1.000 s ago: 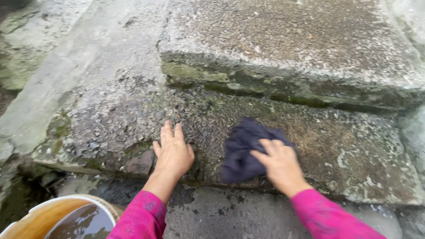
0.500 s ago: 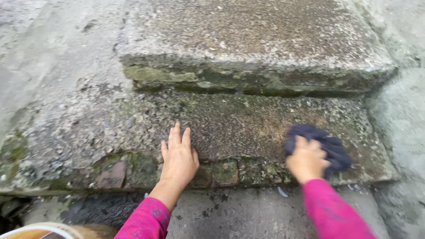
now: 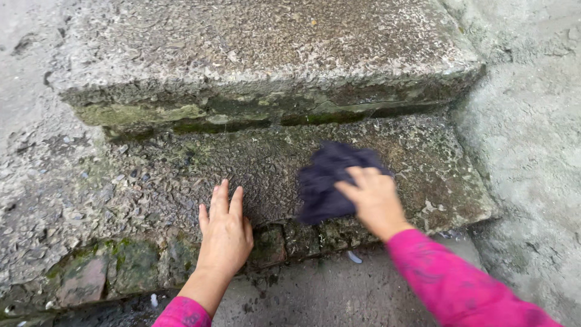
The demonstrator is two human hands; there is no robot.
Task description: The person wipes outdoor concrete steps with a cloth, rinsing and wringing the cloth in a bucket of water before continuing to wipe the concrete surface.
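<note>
My right hand (image 3: 373,198) presses a dark blue-grey cloth (image 3: 327,178) onto the wet tread of the lower concrete step (image 3: 181,175); the fingers lie spread over the cloth's near right part. My left hand (image 3: 224,229) rests flat, fingers together, on the same step's front edge, about a hand's width left of the cloth. Both arms wear bright pink sleeves. The cloth is bunched and covers a patch near the middle of the step.
An upper concrete step (image 3: 260,54) rises behind, with green moss (image 3: 145,114) along its base. Mossy bricks (image 3: 121,266) line the lower step's front. Rough concrete ground (image 3: 532,151) lies to the right, wet pavement (image 3: 315,290) below.
My right hand has slid the cloth from the step's right end back leftward to the middle. The left hand stays planted. The view has shifted right; the bucket has left the frame.
</note>
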